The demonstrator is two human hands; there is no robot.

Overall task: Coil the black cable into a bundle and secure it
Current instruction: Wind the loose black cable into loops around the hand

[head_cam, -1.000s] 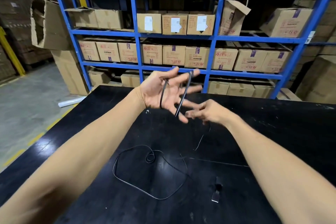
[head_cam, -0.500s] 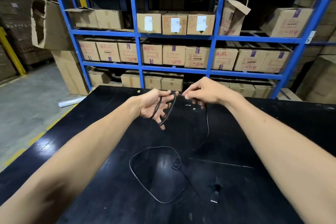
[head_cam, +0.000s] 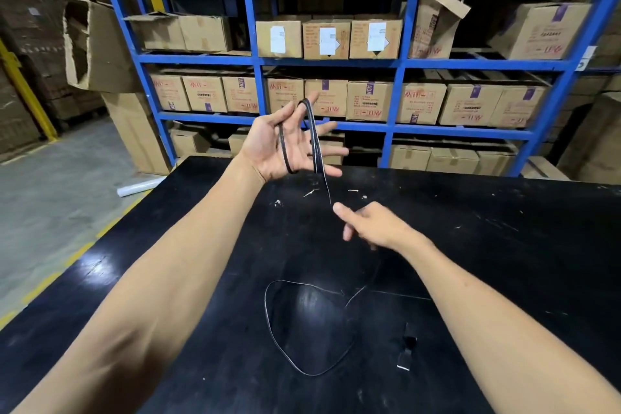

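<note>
I stood in a warehouse. Before me rose a blue rack (head_cam: 400, 91), its shelves packed with cardboard boxes (head_cam: 369, 101), many bearing printed marks and white labels (head_cam: 327, 40). One torn box (head_cam: 97, 44) sat open on a stack at the rack's left end. More boxes were piled in the dim area to the left. The floor (head_cam: 60, 198) was bare concrete with yellow lines, and a yellow post (head_cam: 25, 91) stood at its edge. I worked at a scuffed black table (head_cam: 504, 245).
</note>
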